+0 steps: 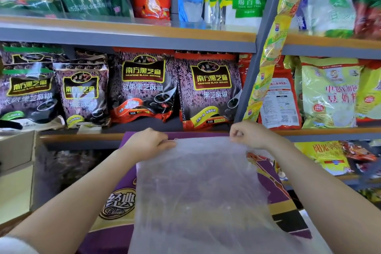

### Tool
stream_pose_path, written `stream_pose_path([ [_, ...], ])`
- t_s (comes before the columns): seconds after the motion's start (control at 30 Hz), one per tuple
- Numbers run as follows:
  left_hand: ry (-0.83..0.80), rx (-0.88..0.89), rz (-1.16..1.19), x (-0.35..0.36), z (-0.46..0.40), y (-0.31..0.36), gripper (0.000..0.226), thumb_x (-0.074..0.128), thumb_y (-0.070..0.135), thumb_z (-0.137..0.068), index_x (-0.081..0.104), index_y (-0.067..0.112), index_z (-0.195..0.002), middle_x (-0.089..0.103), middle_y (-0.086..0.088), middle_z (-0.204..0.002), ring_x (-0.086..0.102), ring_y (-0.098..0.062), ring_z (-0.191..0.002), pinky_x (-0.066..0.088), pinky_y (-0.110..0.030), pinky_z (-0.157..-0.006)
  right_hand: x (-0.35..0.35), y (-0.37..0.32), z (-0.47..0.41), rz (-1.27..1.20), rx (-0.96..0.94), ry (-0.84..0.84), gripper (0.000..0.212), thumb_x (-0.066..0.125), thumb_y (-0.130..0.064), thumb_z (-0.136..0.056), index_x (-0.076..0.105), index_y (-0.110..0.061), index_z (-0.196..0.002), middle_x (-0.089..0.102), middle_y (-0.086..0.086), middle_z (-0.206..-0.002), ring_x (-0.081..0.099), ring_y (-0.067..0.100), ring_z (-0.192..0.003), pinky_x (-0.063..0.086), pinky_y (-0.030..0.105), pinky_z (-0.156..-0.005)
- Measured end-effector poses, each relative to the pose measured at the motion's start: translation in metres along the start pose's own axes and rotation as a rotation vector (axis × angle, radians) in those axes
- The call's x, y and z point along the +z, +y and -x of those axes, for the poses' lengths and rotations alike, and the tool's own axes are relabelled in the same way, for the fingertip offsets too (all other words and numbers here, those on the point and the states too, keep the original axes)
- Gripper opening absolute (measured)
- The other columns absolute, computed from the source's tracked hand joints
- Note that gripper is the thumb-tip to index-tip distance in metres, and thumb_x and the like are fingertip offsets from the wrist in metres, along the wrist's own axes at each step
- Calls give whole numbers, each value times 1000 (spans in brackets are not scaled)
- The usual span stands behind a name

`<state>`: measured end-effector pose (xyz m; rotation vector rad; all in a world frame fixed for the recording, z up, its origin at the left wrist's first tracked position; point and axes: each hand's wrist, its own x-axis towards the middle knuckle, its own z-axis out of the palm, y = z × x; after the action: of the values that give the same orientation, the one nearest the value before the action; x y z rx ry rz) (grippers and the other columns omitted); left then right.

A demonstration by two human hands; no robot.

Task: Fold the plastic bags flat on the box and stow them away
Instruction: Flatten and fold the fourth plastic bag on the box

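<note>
A clear, milky plastic bag (198,187) lies spread over the top of a purple printed box (115,198) in front of me. My left hand (148,142) pinches the bag's far left corner. My right hand (245,134) pinches the far right corner with curled fingers. The bag's far edge runs straight between the two hands near the box's far edge. Its near end drapes down toward me, and the box's print shows through it.
Behind the box, grey shelves (127,37) hold black sesame packets (142,86) and yellow and green food bags (329,93). A cardboard carton (16,161) stands at the left. More packets (327,156) fill the lower right shelf.
</note>
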<state>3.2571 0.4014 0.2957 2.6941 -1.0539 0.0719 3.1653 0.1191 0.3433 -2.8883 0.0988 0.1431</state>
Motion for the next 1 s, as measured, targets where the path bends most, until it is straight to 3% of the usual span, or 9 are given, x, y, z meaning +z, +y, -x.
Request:
stream_pose_path([
  [0.1, 9, -24, -8, 1, -2, 7, 47, 44, 53, -90, 33, 20, -57, 42, 3, -58, 45, -20, -64, 30, -32, -53, 8, -18, -8, 152, -12, -12, 14, 48, -24, -89, 59, -23, -80, 66, -2, -93, 57, 21, -91, 43, 36, -84],
  [0.33, 1, -10, 41, -3, -5, 8, 44, 45, 53, -88, 42, 18, -63, 44, 2, -59, 49, -23, -67, 31, -32, -56, 36, -61, -18, -173, -246, -102, 19, 57, -31, -91, 50, -16, -82, 52, 1, -83, 47, 15, -78, 32, 29, -62],
  [0.47, -232, 2, -235, -16, 4, 12, 54, 53, 68, -74, 54, 18, -93, 43, 4, -66, 55, -26, -81, 33, -30, -58, 29, -52, -22, -229, -265, -137, 29, 58, -29, -91, 42, -19, -69, 38, -7, -67, 34, 6, -61, 25, 24, -54],
  [0.57, -154, 43, -547, -30, 1, 8, 82, 53, 77, -66, 42, 21, -124, 59, -4, -103, 57, -27, -99, 40, -34, -69, 30, -45, -26, -150, -212, -91, 28, 53, -32, -93, 42, -18, -72, 43, -5, -67, 38, 9, -61, 26, 28, -55],
  [0.63, 74, 95, -683, -30, -3, 13, 104, 59, 76, -60, 32, 14, -139, 54, -8, -124, 54, -28, -108, 44, -36, -84, 33, -46, -32, -114, -181, -8, 18, 49, -31, -94, 49, -17, -82, 56, 1, -79, 50, 18, -72, 33, 33, -61],
  [0.7, 262, 183, -559, -17, -3, 36, 93, 53, 70, -66, 44, 5, -132, 54, -15, -128, 56, -31, -111, 46, -38, -90, 38, -55, -40, 27, -178, 148, 14, 47, -28, -95, 54, -17, -100, 64, 7, -99, 57, 28, -91, 38, 36, -74],
  [0.77, 118, 188, -281, 2, 1, 54, 96, 12, 72, -72, 35, 7, -139, 35, -15, -146, 36, -29, -133, 29, -40, -108, 43, -63, -46, 213, -206, 263, 14, 44, -23, -96, 52, -19, -107, 63, 4, -110, 52, 27, -108, 32, 37, -86],
  [0.83, -106, 97, -184, 22, 14, 57, 119, -24, 81, -52, 10, 18, -147, 5, -7, -156, 5, -24, -143, 3, -39, -115, 47, -59, -49, 327, -177, 246, 18, 43, -20, -96, 47, -20, -113, 57, 2, -118, 44, 26, -117, 26, 37, -96],
  [1.0, -191, -54, -123, 33, 31, 43, 136, -21, 93, -30, -10, 23, -146, -15, -4, -155, -12, -20, -143, -8, -37, -114, 54, -57, -36, 269, -137, 64, 56, 35, -36, -99, 17, -13, -147, 10, 7, -158, 5, 23, -145, 3, 38, -117],
])
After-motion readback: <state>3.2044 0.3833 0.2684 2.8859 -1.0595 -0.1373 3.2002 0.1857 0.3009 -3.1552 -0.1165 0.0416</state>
